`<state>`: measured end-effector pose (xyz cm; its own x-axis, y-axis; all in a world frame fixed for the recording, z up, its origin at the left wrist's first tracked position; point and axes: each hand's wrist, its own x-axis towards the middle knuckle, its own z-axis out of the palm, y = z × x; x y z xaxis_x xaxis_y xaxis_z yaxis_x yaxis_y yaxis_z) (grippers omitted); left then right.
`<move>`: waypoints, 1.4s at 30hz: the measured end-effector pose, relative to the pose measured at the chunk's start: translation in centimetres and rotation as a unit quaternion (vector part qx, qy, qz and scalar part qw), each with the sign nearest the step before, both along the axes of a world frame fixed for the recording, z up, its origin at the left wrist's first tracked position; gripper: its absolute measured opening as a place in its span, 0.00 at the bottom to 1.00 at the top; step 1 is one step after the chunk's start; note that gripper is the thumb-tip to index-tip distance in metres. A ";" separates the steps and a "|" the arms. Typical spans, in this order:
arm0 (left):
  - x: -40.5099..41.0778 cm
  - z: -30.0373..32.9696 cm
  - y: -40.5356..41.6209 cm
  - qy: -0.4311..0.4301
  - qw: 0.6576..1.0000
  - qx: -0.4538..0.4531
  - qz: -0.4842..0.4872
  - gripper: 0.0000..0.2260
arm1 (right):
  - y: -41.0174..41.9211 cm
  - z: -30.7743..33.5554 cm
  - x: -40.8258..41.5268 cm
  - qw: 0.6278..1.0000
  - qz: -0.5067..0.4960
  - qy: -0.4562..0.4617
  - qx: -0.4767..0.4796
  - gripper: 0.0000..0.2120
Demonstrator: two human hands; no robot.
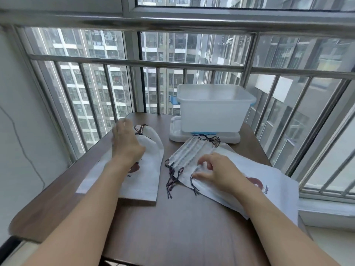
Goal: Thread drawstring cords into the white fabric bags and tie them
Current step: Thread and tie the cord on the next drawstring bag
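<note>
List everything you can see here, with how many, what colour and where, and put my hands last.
table: one, dark brown wood, under everything
bags on the left: a stack, count unclear, white with a red-brown print, table's left side
bags on the right: a stack, count unclear, white with a red-brown print, table's right side
cords: several, dark, at the bags' gathered mouths
tub: one, translucent white, far side of the table
lid: one, white, under the tub
railing: silver metal, before the window
left hand: over the left stack
right hand: fingers curled on the gathered bag top
</note>
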<state>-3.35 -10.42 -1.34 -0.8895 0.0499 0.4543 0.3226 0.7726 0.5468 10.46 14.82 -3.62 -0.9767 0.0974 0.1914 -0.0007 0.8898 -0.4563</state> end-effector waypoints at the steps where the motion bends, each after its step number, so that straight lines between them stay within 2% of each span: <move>1: 0.7 0.5 1.0 0.033 0.999 0.013 -0.034 0.29 | 0.0 0.1 0.0 1.000 0.006 -0.004 0.002 0.16; 3: 2.6 2.0 3.4 0.059 0.988 0.060 -0.127 0.20 | -0.1 0.5 -0.2 1.000 0.019 0.011 -0.009 0.11; 5: 4.5 3.2 6.0 -0.011 0.967 0.086 -0.239 0.12 | 0.1 0.8 -0.2 0.996 0.004 0.073 -0.052 0.12; 6: 5.4 3.4 7.5 -0.071 0.950 0.094 -0.289 0.15 | 0.4 1.1 -0.1 0.988 -0.020 0.113 -0.105 0.13; 8: 6.7 3.0 9.6 -0.185 0.916 0.125 -0.333 0.28 | 1.1 1.8 -0.1 0.940 -0.078 0.188 -0.275 0.14; 10: 7.2 2.2 11.2 -0.242 0.896 0.155 -0.338 0.35 | 1.8 2.4 0.2 0.861 -0.119 0.211 -0.448 0.13; 12: 7.3 1.5 12.1 -0.272 0.884 0.169 -0.341 0.32 | 1.9 2.8 0.6 0.811 -0.098 0.155 -0.555 0.09; 14: 7.2 0.9 12.3 -0.303 0.865 0.217 -0.338 0.25 | 1.8 2.8 0.7 0.785 -0.031 0.088 -0.612 0.07; 15: 7.2 0.6 12.2 -0.325 0.841 0.267 -0.340 0.21 | 1.9 2.5 0.6 0.785 -0.018 0.087 -0.613 0.09; 16: 7.1 0.2 12.0 -0.348 0.810 0.320 -0.346 0.19 | 2.3 2.3 0.4 0.806 -0.037 0.113 -0.579 0.12; 18: 6.9 0.0 11.4 -0.374 0.766 0.389 -0.349 0.15 | 3.5 2.2 0.0 0.877 -0.154 0.185 -0.416 0.11; 19: 6.7 0.0 11.1 -0.378 0.757 0.405 -0.346 0.14 | 4.1 2.4 0.2 0.894 -0.206 0.203 -0.343 0.12; 20: 6.5 0.0 10.9 -0.377 0.754 0.416 -0.342 0.14 | 4.5 2.4 0.4 0.898 -0.230 0.198 -0.317 0.15; 21: 6.4 0.2 10.8 -0.375 0.751 0.427 -0.337 0.14 | 4.7 2.8 0.9 0.896 -0.232 0.168 -0.340 0.19; 23: 6.2 0.1 10.8 -0.367 0.748 0.444 -0.330 0.15 | 4.5 3.3 1.5 0.868 -0.204 0.089 -0.444 0.25; 25: 6.1 -0.3 11.0 -0.355 0.753 0.448 -0.325 0.17 | 4.0 3.3 1.5 0.835 -0.132 0.043 -0.532 0.21; 27: 6.0 -0.5 11.1 -0.350 0.751 0.454 -0.326 0.18 | 3.6 2.7 1.2 0.819 -0.082 0.056 -0.565 0.15; 29: 5.8 -0.3 11.1 -0.346 0.743 0.475 -0.322 0.15 | 3.7 1.7 0.8 0.816 -0.071 0.068 -0.569 0.12; 31: 5.3 -0.2 11.0 -0.319 0.749 0.498 -0.298 0.11 | 3.6 1.1 0.9 0.809 -0.057 0.049 -0.582 0.13; 35: 4.9 -0.9 10.9 -0.287 0.768 0.508 -0.263 0.10 | 3.5 1.2 0.8 0.793 -0.059 0.030 -0.606 0.16; 38: 5.3 -1.0 11.0 -0.281 0.779 0.498 -0.257 0.09 | 3.7 1.7 0.2 0.758 -0.113 0.078 -0.638 0.20; 42: 5.2 -0.9 10.9 -0.290 0.781 0.491 -0.254 0.09 | 4.4 1.7 -0.1 0.700 -0.156 0.107 -0.689 0.16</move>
